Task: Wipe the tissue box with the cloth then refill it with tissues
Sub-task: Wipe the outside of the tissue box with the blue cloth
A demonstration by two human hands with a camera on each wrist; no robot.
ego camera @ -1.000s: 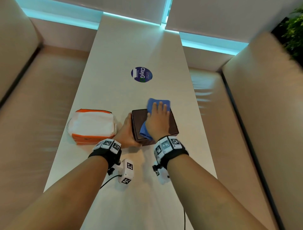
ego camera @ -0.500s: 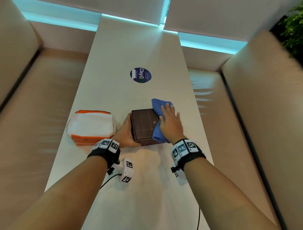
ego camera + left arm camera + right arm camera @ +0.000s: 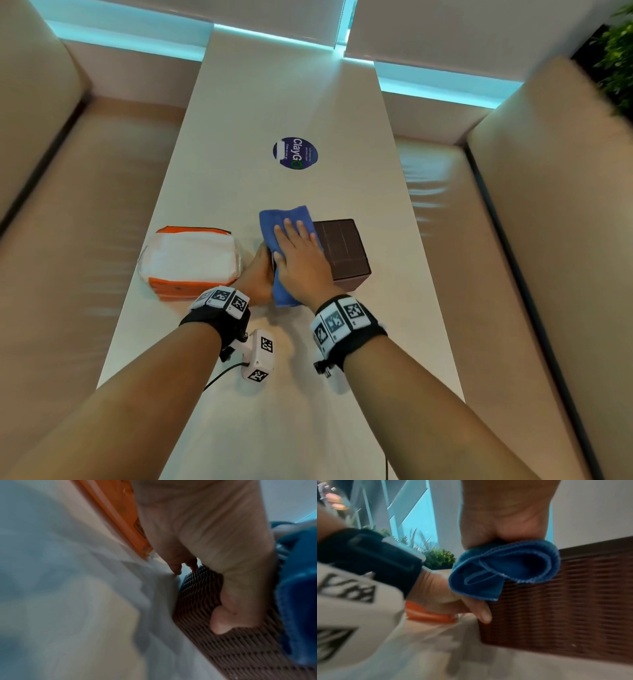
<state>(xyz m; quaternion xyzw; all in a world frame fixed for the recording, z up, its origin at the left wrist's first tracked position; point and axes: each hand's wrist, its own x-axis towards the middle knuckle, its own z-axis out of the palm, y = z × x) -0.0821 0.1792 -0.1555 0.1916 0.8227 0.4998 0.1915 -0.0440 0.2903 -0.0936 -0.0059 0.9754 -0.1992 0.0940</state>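
One sweep leftward: cloth [image 3: 286, 222] and right hand [image 3: 301, 260] across tissue box [image 3: 346, 250].

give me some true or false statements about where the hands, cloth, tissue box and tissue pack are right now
1. The right hand presses the blue cloth on the tissue box. True.
2. The left hand holds the tissue pack. False: it grips the box's left side.
3. The cloth covers the whole box top. False: the right part is bare.
4. The tissue pack lies left of the box on the table. True.
5. A round sticker lies beyond the box. True.
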